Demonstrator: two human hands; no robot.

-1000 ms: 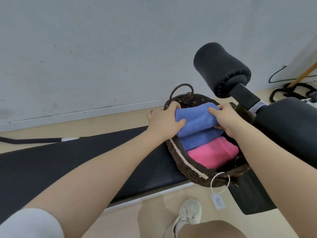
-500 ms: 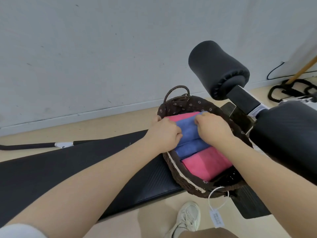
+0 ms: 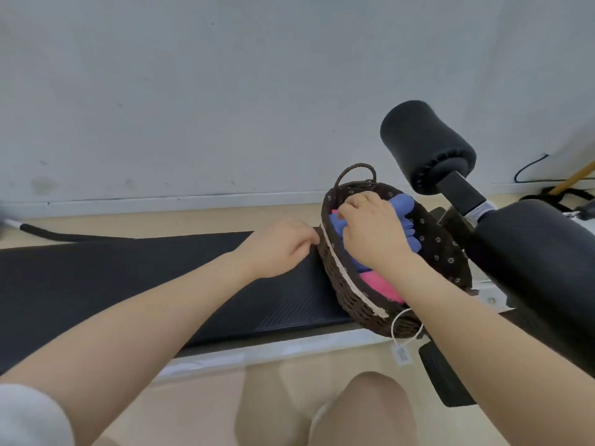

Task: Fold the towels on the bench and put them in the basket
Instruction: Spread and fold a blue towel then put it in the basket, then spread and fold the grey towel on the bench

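A dark wicker basket point(image 3: 349, 297) with a flowered lining stands on the black bench point(image 3: 128, 284). Inside lie rolled blue towels point(image 3: 406, 206) and, nearer me, a pink towel point(image 3: 379, 284); a bit of pink also shows at the far left under the blue. My right hand point(image 3: 370, 231) is inside the basket on top of the blue towels, its fingers curled over the left end of the upper one. My left hand point(image 3: 283, 249) rests on the bench just left of the basket, loosely curled and holding nothing, fingertips at the rim.
A black foam roller point(image 3: 428, 146) rises behind the basket and a thick black pad point(image 3: 531, 252) fills the right. A white tag point(image 3: 401, 354) hangs from the basket. Cables point(image 3: 553, 194) lie by the wall at far right. My knee point(image 3: 363, 413) is below.
My left hand has let go of the blue towel and moved out of the basket onto the bench. My right hand stays on the towel, now lower in the basket.
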